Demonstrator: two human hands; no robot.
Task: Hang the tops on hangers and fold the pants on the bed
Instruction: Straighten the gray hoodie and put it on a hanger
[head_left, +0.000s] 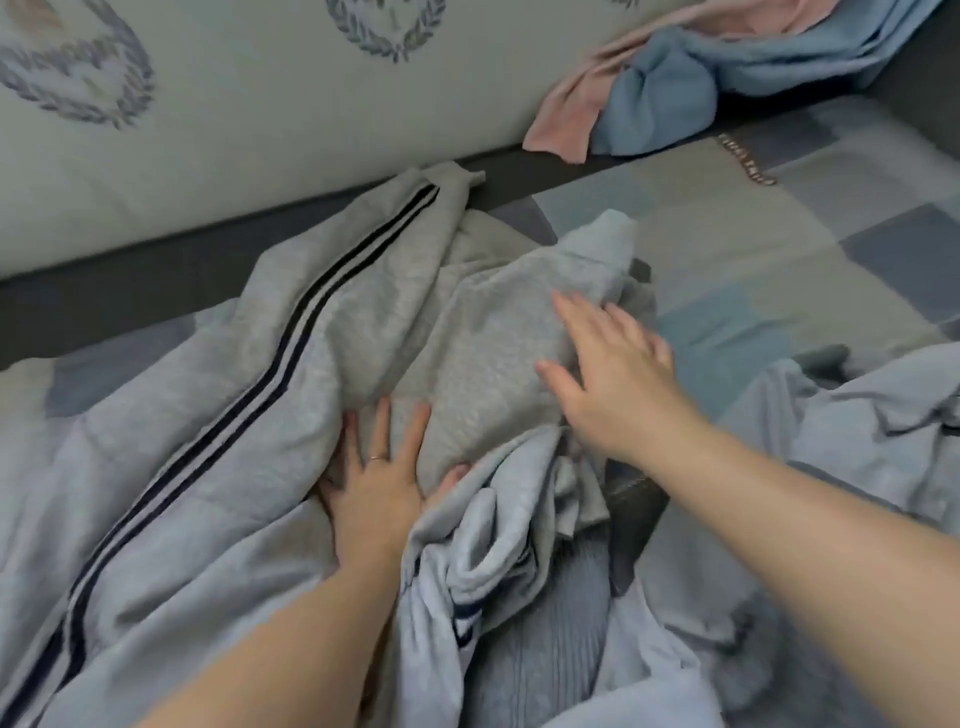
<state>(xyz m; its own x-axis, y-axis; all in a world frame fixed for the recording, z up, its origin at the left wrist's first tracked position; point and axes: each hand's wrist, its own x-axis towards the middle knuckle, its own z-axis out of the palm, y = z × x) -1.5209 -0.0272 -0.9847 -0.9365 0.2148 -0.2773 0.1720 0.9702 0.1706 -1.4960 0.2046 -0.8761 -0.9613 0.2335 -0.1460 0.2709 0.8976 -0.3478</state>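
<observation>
Grey pants (270, 374) with two dark stripes down the leg lie crumpled across the bed, one leg running from the lower left up toward the pillow. My left hand (382, 483) lies flat on the grey cloth near the middle, fingers spread, a ring on one finger. Flat and open too, my right hand (613, 374) presses the bunched upper part of the pants. A ribbed grey garment (550, 654) lies heaped in front of me between my forearms.
A pale pillow (291, 119) with wreath prints lies along the back. Pink and blue cloths (670, 88) are piled at the back right. A patchwork bedspread (769, 260) covers the right side, with a light blue shirt (852, 431) at the right edge.
</observation>
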